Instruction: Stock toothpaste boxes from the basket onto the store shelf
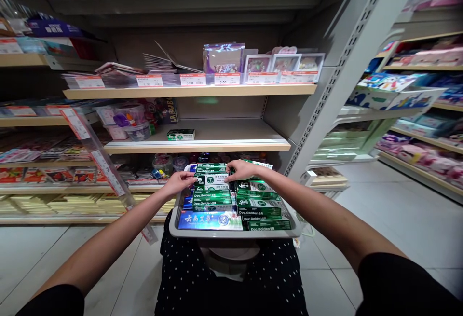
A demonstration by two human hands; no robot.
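Observation:
A grey tray (235, 233) in front of me is full of long green and white toothpaste boxes marked Doc.Golden, with blue ones among them. My left hand (180, 184) pinches the left end of one toothpaste box (211, 180) that lies across the pile. At the other end of that box is my right hand (243, 169), its fingers curled over the corner. A blue toothpaste box (210, 220) lies along the near left of the tray, and more green boxes (261, 203) are stacked on the right side.
One green toothpaste box (181, 135) stands on the middle shelf (224, 130), beside clear plastic tubs (134, 120). Above runs a shelf of priced packs (223, 60). A clear price strip (104, 169) juts out at left. A slotted post (327, 79) rises at right.

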